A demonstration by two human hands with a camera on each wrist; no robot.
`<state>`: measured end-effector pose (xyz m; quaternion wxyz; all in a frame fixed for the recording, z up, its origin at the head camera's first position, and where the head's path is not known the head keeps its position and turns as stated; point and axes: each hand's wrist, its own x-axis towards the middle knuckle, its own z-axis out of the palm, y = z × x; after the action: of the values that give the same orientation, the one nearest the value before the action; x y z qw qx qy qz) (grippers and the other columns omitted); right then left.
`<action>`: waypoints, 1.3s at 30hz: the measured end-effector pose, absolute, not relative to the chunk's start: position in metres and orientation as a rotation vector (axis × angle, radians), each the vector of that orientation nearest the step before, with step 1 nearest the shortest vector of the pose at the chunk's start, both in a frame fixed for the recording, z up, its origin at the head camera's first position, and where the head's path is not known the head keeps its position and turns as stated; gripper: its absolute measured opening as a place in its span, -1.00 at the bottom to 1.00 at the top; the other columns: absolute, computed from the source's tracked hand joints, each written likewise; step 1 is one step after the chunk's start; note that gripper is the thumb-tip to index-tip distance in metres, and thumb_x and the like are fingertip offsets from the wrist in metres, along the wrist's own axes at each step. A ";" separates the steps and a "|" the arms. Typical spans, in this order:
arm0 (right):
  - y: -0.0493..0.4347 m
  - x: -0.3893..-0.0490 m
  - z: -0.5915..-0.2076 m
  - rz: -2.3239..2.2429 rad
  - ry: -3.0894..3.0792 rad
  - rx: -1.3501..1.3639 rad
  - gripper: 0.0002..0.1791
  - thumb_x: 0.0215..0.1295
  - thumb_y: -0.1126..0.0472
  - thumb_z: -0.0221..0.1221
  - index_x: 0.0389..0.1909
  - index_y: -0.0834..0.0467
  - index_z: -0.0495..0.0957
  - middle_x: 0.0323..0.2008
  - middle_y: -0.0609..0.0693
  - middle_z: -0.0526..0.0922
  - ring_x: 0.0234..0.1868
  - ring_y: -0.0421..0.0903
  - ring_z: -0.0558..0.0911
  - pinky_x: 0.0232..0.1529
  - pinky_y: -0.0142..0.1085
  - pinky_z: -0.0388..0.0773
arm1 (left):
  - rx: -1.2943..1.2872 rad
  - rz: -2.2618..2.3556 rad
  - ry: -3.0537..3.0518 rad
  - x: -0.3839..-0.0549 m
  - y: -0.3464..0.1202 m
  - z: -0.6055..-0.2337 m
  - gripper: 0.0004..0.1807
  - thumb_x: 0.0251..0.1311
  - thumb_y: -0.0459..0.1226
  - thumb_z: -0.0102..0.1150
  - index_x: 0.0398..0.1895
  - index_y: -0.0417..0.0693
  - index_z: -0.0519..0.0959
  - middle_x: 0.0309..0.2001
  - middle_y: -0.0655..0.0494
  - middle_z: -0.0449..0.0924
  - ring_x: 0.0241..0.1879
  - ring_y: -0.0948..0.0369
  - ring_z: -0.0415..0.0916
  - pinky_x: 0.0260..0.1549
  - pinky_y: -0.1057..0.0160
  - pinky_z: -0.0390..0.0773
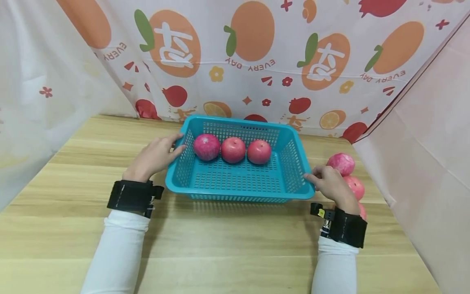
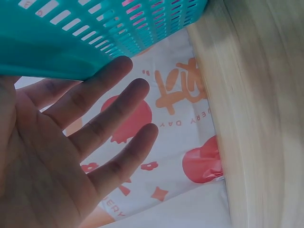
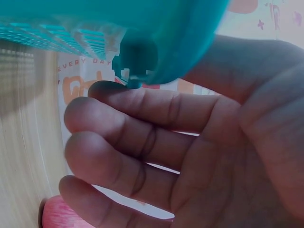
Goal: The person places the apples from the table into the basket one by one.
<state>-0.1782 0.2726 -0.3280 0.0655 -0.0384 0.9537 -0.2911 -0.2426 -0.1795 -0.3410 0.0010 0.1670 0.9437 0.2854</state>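
Note:
A turquoise plastic basket (image 1: 235,196) with slotted walls is held level between both hands, close over the table. Inside, a row along its back half holds a mottled magenta round fruit (image 1: 207,147) and two pinkish-red, apple-like fruits, one in the middle (image 1: 233,150) and one to the right (image 1: 259,151). My left hand (image 1: 156,157) grips the left rim, thumb on top; its other fingers (image 2: 114,118) stretch out below the rim. At the front right corner, my right hand (image 1: 330,183) pinches the rim with the thumb above and bent fingers (image 3: 109,118) beneath.
Right of the right hand, a mottled magenta fruit (image 1: 341,164) and two pinkish-red ones, one behind (image 1: 354,187) and one partly hidden by the wrist (image 1: 362,211), line the wooden table (image 1: 235,253). A fruit-print curtain (image 1: 216,90) hangs directly behind the basket.

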 end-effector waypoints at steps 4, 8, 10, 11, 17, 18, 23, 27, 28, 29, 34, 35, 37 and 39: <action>0.272 -0.178 -0.329 -0.860 2.876 -0.115 -0.67 0.53 0.14 0.14 -0.12 0.38 0.61 -0.45 0.04 0.64 -0.35 0.02 0.59 -0.31 -0.25 0.55 | 0.519 0.910 2.959 -0.241 -0.181 -0.343 -0.39 0.50 -0.25 0.08 0.47 -0.41 0.23 0.21 -0.46 0.47 0.12 -0.31 0.52 0.01 -0.23 0.56; 0.271 -0.178 -0.327 -0.863 2.878 -0.130 -0.66 0.52 0.14 0.14 -0.12 0.41 0.60 -0.46 0.04 0.64 -0.35 0.05 0.61 -0.34 -0.26 0.55 | 0.526 0.920 2.969 -0.242 -0.181 -0.344 -0.40 0.49 -0.26 0.09 0.46 -0.42 0.24 0.18 -0.46 0.49 0.09 -0.30 0.54 0.00 -0.23 0.57; 0.272 -0.178 -0.327 -0.867 2.904 -0.147 -0.66 0.52 0.15 0.14 -0.12 0.42 0.60 -0.45 0.06 0.65 -0.36 0.04 0.60 -0.35 -0.26 0.54 | 0.535 0.924 2.975 -0.242 -0.181 -0.344 -0.40 0.49 -0.26 0.10 0.45 -0.42 0.25 0.17 -0.45 0.50 0.09 -0.29 0.54 0.00 -0.23 0.57; 0.273 -0.177 -0.326 -0.875 2.938 -0.156 -0.66 0.52 0.16 0.14 -0.12 0.43 0.60 -0.43 0.10 0.65 -0.36 0.04 0.60 -0.37 -0.25 0.54 | 0.540 0.924 2.977 -0.243 -0.181 -0.344 -0.40 0.49 -0.26 0.10 0.45 -0.42 0.26 0.16 -0.45 0.50 0.08 -0.29 0.54 0.00 -0.23 0.58; 0.282 -0.170 -0.326 -0.961 3.222 -0.017 -0.64 0.53 0.13 0.14 -0.04 0.41 0.59 -0.24 0.27 0.64 -0.23 0.13 0.56 -0.25 -0.13 0.51 | 0.534 0.916 2.975 -0.243 -0.182 -0.345 -0.40 0.49 -0.26 0.10 0.45 -0.42 0.26 0.16 -0.45 0.51 0.10 -0.29 0.53 0.00 -0.24 0.58; 0.284 -0.168 -0.326 -0.967 3.244 0.033 -0.62 0.52 0.11 0.14 -0.02 0.41 0.58 -0.22 0.28 0.63 -0.21 0.15 0.54 -0.22 -0.11 0.50 | 0.533 0.916 2.974 -0.243 -0.182 -0.345 -0.40 0.49 -0.26 0.10 0.45 -0.41 0.26 0.16 -0.45 0.50 0.10 -0.30 0.53 0.01 -0.24 0.58; 0.296 -0.163 -0.325 -0.892 3.258 0.151 -0.61 0.51 0.12 0.15 0.01 0.44 0.55 -0.20 0.35 0.62 -0.17 0.22 0.54 -0.20 -0.04 0.47 | 0.531 0.921 2.965 -0.243 -0.181 -0.343 -0.40 0.50 -0.25 0.09 0.46 -0.41 0.25 0.16 -0.45 0.50 0.11 -0.29 0.52 0.02 -0.24 0.57; 0.303 -0.159 -0.324 -0.799 3.254 0.204 -0.61 0.47 0.16 0.18 -0.02 0.48 0.55 -0.20 0.38 0.61 -0.16 0.27 0.55 -0.23 0.01 0.48 | 0.525 0.922 2.957 -0.243 -0.181 -0.342 -0.40 0.50 -0.25 0.08 0.46 -0.40 0.24 0.16 -0.45 0.50 0.11 -0.29 0.52 0.03 -0.24 0.56; 0.304 -0.158 -0.323 -0.784 3.254 0.220 -0.60 0.46 0.16 0.18 -0.02 0.49 0.55 -0.20 0.39 0.61 -0.16 0.28 0.55 -0.23 0.03 0.48 | 0.524 0.921 2.958 -0.244 -0.181 -0.342 -0.40 0.50 -0.25 0.08 0.47 -0.40 0.24 0.16 -0.45 0.50 0.11 -0.29 0.52 0.03 -0.24 0.56; 0.305 -0.157 -0.322 -0.775 3.254 0.236 -0.60 0.45 0.16 0.19 -0.03 0.48 0.56 -0.20 0.39 0.61 -0.16 0.29 0.54 -0.24 0.04 0.48 | 0.524 0.919 2.959 -0.244 -0.181 -0.342 -0.40 0.51 -0.24 0.07 0.47 -0.40 0.23 0.17 -0.45 0.49 0.11 -0.29 0.52 0.04 -0.25 0.56; 0.312 -0.152 -0.319 -0.776 3.190 0.290 -0.59 0.43 0.13 0.20 -0.06 0.48 0.56 -0.19 0.39 0.62 -0.18 0.27 0.53 -0.26 -0.01 0.49 | 0.524 0.914 2.959 -0.244 -0.181 -0.341 -0.39 0.51 -0.24 0.06 0.47 -0.40 0.23 0.18 -0.46 0.48 0.13 -0.30 0.50 0.05 -0.26 0.55; 0.314 -0.150 -0.318 -0.771 3.154 0.298 -0.58 0.44 0.12 0.19 -0.06 0.48 0.55 -0.18 0.40 0.61 -0.18 0.26 0.53 -0.26 -0.03 0.49 | 0.524 0.915 2.957 -0.244 -0.181 -0.341 -0.39 0.51 -0.24 0.06 0.47 -0.40 0.22 0.18 -0.46 0.48 0.13 -0.30 0.50 0.05 -0.26 0.55; 0.320 -0.147 -0.317 -0.765 3.060 0.333 -0.52 0.46 0.08 0.16 0.00 0.50 0.52 -0.11 0.42 0.59 -0.15 0.27 0.52 -0.24 -0.01 0.52 | 0.527 0.916 2.952 -0.244 -0.181 -0.341 -0.39 0.51 -0.24 0.07 0.47 -0.41 0.22 0.18 -0.46 0.48 0.13 -0.30 0.50 0.05 -0.26 0.55; 0.325 -0.144 -0.316 -0.755 2.966 0.377 -0.44 0.49 0.02 0.13 0.09 0.52 0.47 -0.02 0.45 0.54 -0.10 0.30 0.50 -0.18 0.04 0.54 | 0.532 0.914 2.949 -0.244 -0.181 -0.341 -0.39 0.51 -0.24 0.07 0.47 -0.41 0.22 0.19 -0.46 0.48 0.13 -0.30 0.51 0.04 -0.25 0.55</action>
<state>-0.1442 0.3248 -0.3163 0.0288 0.1221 0.9614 -0.2447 -0.2438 -0.1811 -0.3414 0.0044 0.1699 0.9412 0.2919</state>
